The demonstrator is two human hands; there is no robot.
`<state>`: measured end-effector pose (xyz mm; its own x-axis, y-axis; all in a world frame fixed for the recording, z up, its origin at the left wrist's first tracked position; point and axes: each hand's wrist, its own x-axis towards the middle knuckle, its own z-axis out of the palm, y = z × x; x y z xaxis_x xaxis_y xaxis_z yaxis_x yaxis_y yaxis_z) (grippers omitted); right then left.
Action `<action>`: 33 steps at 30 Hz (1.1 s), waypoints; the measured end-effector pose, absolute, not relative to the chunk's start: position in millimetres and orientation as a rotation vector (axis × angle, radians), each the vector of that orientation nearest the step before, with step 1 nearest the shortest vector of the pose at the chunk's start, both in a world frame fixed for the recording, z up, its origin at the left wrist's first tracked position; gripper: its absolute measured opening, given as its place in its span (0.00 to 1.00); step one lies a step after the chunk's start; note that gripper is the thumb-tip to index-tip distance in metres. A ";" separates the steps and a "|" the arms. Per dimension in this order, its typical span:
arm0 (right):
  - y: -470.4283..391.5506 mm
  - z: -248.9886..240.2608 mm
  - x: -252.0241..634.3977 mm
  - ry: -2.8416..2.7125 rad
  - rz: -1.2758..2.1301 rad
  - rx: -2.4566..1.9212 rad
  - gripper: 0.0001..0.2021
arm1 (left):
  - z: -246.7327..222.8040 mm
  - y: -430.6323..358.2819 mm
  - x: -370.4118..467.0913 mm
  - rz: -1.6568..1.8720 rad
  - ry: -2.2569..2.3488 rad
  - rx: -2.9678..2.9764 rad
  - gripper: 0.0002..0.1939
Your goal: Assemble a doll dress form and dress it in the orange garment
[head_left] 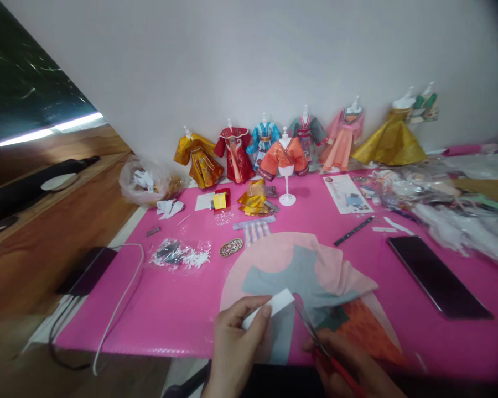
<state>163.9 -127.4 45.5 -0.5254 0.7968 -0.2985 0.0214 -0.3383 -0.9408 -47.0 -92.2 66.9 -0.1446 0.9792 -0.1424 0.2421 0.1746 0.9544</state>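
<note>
My left hand [236, 340] pinches a small flat white strip [280, 304] between thumb and fingers. Red-handled scissors [311, 326] are in my right hand [352, 356], their blades close to the strip's right end; whether they touch it I cannot tell. Under both hands lie a rounded pink cloth [265, 251], a grey-blue garment-shaped cloth piece [302, 265] and an orange cloth piece [369, 331]. The lower parts of both hands run out of the frame.
A black phone [437, 276] lies at the right, near plastic bags [398, 188]. Miniature dresses on stands, one an orange top [285, 153], line the wall. At left are a small bag of white bits [180, 253] and a white cable [124, 298].
</note>
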 end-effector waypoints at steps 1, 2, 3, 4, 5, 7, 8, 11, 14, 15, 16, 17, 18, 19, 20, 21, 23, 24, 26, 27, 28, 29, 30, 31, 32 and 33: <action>-126.9 45.1 162.7 -1.363 1.920 -1.085 0.26 | 67.2 -92.4 -46.7 1.040 1.562 1.205 0.11; -126.8 44.8 161.7 -1.362 1.926 -1.084 0.26 | 67.1 -92.5 -46.6 1.034 1.562 1.202 0.12; -127.0 44.6 160.8 -1.360 1.932 -1.083 0.26 | 66.6 -92.6 -46.5 1.027 1.561 1.199 0.12; -127.4 44.5 160.1 -1.357 1.940 -1.084 0.26 | 65.7 -92.7 -46.5 1.023 1.560 1.198 0.12; -128.0 44.4 159.6 -1.352 1.948 -1.087 0.25 | 64.5 -92.6 -46.6 1.023 1.558 1.198 0.12; -129.0 44.3 158.9 -1.341 1.965 -1.095 0.25 | 61.7 -92.6 -46.7 1.034 1.552 1.206 0.11; -129.3 44.2 158.8 -1.336 1.971 -1.100 0.26 | 60.4 -92.7 -46.8 1.040 1.545 1.212 0.11; -129.6 44.0 159.2 -1.323 1.976 -1.122 0.28 | 58.4 -92.8 -46.7 1.043 1.534 1.219 0.10; -129.2 44.4 160.2 -1.320 1.962 -1.152 0.30 | 59.9 -92.6 -46.4 1.031 1.529 1.221 0.10; -129.1 44.8 160.5 -1.319 1.954 -1.161 0.30 | 60.9 -92.5 -46.2 1.028 1.528 1.223 0.10; -129.3 45.3 160.8 -1.319 1.946 -1.168 0.30 | 62.1 -92.3 -46.1 1.023 1.527 1.223 0.10; -129.6 45.9 161.1 -1.318 1.938 -1.173 0.29 | 63.3 -92.2 -45.8 1.017 1.529 1.222 0.10; -130.1 46.7 161.4 -1.316 1.930 -1.179 0.28 | 64.4 -92.2 -45.6 1.012 1.533 1.219 0.10; -130.8 47.6 161.7 -1.311 1.922 -1.187 0.27 | 65.6 -92.1 -45.2 1.003 1.538 1.216 0.10; -131.5 48.7 162.0 -1.305 1.909 -1.195 0.26 | 66.5 -92.1 -44.8 0.999 1.542 1.214 0.10; -132.0 49.7 162.4 -1.303 1.891 -1.207 0.26 | 67.4 -92.1 -44.4 1.000 1.546 1.214 0.10; -132.2 51.9 163.0 -1.323 1.850 -1.229 0.24 | 68.7 -92.2 -43.3 1.004 1.551 1.218 0.10; -131.8 52.7 163.2 -1.339 1.833 -1.236 0.24 | 69.2 -92.3 -42.8 1.005 1.551 1.218 0.10; -130.3 53.7 163.2 -1.370 1.819 -1.240 0.23 | 70.1 -92.7 -41.8 1.010 1.553 1.200 0.10; -129.5 53.8 163.0 -1.376 1.820 -1.237 0.22 | 70.4 -92.9 -41.6 1.007 1.553 1.189 0.11; -128.8 53.5 162.7 -1.376 1.821 -1.233 0.22 | 70.7 -93.2 -41.4 1.000 1.552 1.179 0.11; -128.5 53.1 162.3 -1.373 1.821 -1.231 0.22 | 70.8 -93.5 -41.4 0.989 1.551 1.171 0.11; -128.4 52.3 161.9 -1.372 1.819 -1.231 0.22 | 70.8 -93.8 -41.6 0.975 1.548 1.167 0.11; -128.6 51.4 161.4 -1.371 1.814 -1.231 0.22 | 70.7 -93.9 -41.8 0.962 1.545 1.164 0.12; -129.2 50.3 160.9 -1.369 1.808 -1.231 0.22 | 70.6 -94.0 -42.1 0.956 1.547 1.158 0.12; -130.0 49.0 160.4 -1.369 1.801 -1.231 0.23 | 70.3 -93.9 -42.5 0.955 1.551 1.155 0.12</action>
<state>160.4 -130.0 49.0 -0.4226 0.8436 -0.3313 0.0934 -0.3230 -0.9418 -42.5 -93.9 70.3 -0.1078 0.9670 -0.2308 0.2288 0.2500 0.9408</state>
